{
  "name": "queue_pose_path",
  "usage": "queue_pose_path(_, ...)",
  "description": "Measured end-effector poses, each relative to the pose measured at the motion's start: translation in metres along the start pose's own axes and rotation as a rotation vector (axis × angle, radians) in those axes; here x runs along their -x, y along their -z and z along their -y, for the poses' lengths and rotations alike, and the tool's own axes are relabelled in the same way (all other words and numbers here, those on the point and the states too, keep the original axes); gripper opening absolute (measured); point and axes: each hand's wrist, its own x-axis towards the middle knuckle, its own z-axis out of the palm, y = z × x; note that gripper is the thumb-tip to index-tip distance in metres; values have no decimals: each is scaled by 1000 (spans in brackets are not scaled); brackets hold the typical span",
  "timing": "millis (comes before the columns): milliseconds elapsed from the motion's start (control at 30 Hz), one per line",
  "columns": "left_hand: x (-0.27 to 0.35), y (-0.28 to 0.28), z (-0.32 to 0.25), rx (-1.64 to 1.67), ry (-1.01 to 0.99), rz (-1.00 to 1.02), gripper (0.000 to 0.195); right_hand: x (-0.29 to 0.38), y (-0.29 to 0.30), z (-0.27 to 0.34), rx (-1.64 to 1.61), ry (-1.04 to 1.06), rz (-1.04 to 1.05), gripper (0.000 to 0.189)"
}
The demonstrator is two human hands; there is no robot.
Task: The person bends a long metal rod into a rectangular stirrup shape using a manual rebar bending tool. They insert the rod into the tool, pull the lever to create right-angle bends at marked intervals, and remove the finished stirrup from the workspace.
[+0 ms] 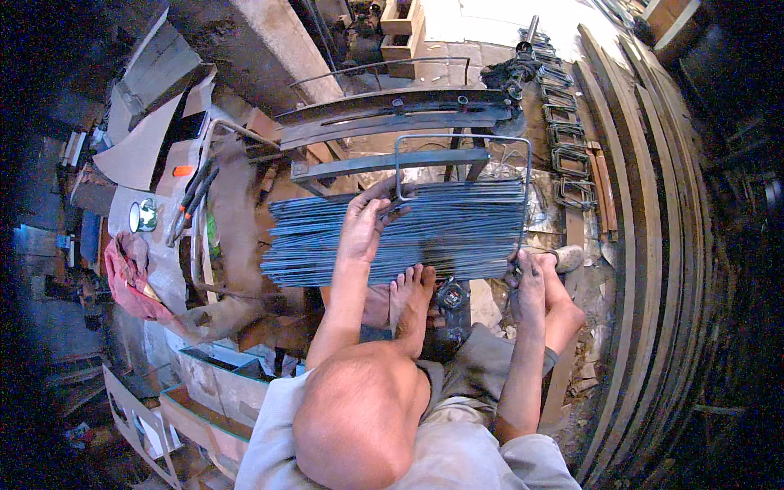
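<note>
My right hand [528, 278] grips the lower end of a thin bent steel rod [463, 137], which stands up as a rectangular loop with one side unfinished. At the loop's short hooked end, my left hand [370, 214] has its fingers curled around the metal. Beneath both hands lies a thick layer of straight steel rods [343, 239], stretched from left to right. My bare foot [411, 300] rests against their near edge. Beside it sits a dark tape measure [452, 296].
A steel bench frame [392, 165] stands just beyond the rods. Bent rectangular stirrups [563, 131] line the floor at right, beside long timber planks [649, 245]. At left, a worktable [122, 205] bears an enamel mug [143, 215], long-handled cutters [193, 199] and a red cloth [131, 282].
</note>
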Motion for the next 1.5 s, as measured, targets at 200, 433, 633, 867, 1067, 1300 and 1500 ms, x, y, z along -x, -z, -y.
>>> queue_pose_path(200,-9,-2,-15,-151,-23,134,32,-49,23,24,512,372,-119,32)
queue_pose_path(433,1,-46,-21,-395,21,75,33,-124,-29,187,1196,1000,8,19)
queue_pose_path(633,1,-83,-12,-640,-57,137,50,-169,-45,247,1337,1071,214,23)
queue_pose_path(867,3,-91,-2,-654,-57,233,59,-186,-47,255,1473,869,350,27)
queue_pose_path(1067,-2,-98,0,-592,83,245,60,-200,-38,259,1581,704,433,31)
queue_pose_path(1300,-4,-94,-1,-569,46,281,61,-215,-53,276,1486,610,338,45)
queue_pose_path(1500,-2,-107,-11,-497,124,257,60,-272,-109,281,1913,1018,54,49)
